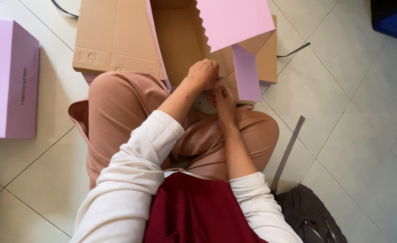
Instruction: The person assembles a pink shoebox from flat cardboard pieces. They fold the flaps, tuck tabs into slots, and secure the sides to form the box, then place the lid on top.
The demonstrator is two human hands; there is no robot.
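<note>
Seated on the floor (360, 112), left hand (204, 73) and right hand (224, 100) pinch fingers together on the half-folded pink box (234, 27), steadying its flap against the knees.

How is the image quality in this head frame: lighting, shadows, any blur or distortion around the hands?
Head view: soft, even daylight on the pale floor tiles, no harsh glare; a mild shadow lies beside the assembled lilac box. The left hand and right hand, at the half-folded pink-and-brown cardboard box, look slightly soft. Tile lines splay outward toward the edges, suggesting a wide-angle lens.
</note>
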